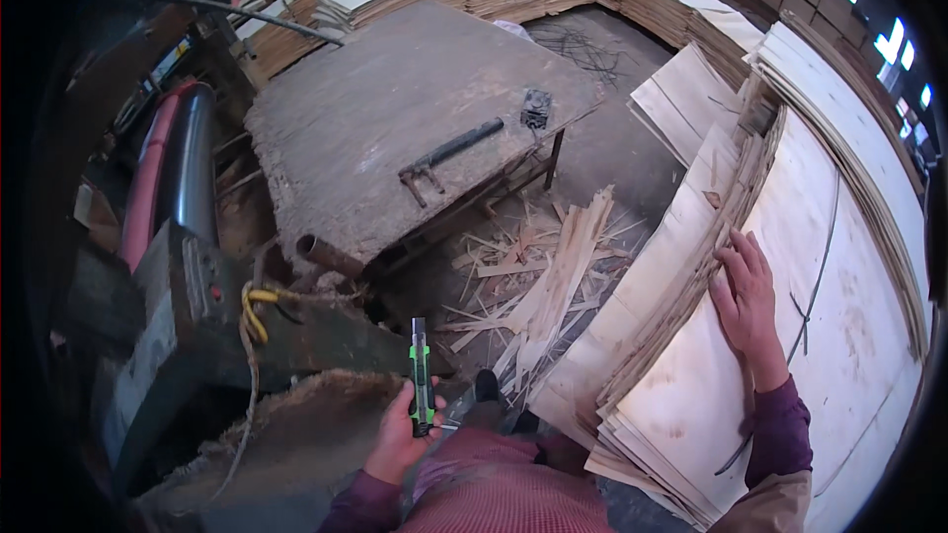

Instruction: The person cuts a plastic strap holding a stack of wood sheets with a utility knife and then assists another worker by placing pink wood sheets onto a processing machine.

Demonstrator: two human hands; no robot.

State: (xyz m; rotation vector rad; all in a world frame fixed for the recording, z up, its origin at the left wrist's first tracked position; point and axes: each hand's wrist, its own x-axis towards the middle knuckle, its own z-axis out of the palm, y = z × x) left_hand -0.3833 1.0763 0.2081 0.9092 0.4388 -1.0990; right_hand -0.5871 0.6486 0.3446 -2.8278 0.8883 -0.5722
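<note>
Green and black, the cutter [422, 375] sits near, gripped in the left hand [397, 436] and pointing away, likely to spare the body. Fingers partly spread, the right hand [748, 304] rests on the stack [780, 207] at right, perhaps for steadiness, beside a dark tie [806, 318] seemingly binding it. Farther left lie scraps [555, 286] and a table [395, 89].

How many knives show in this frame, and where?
1: the green-and-black knife, held in the left hand. The right hand, at the edge of the wood sheets, shows none. Others could be hidden among the clutter.
</note>
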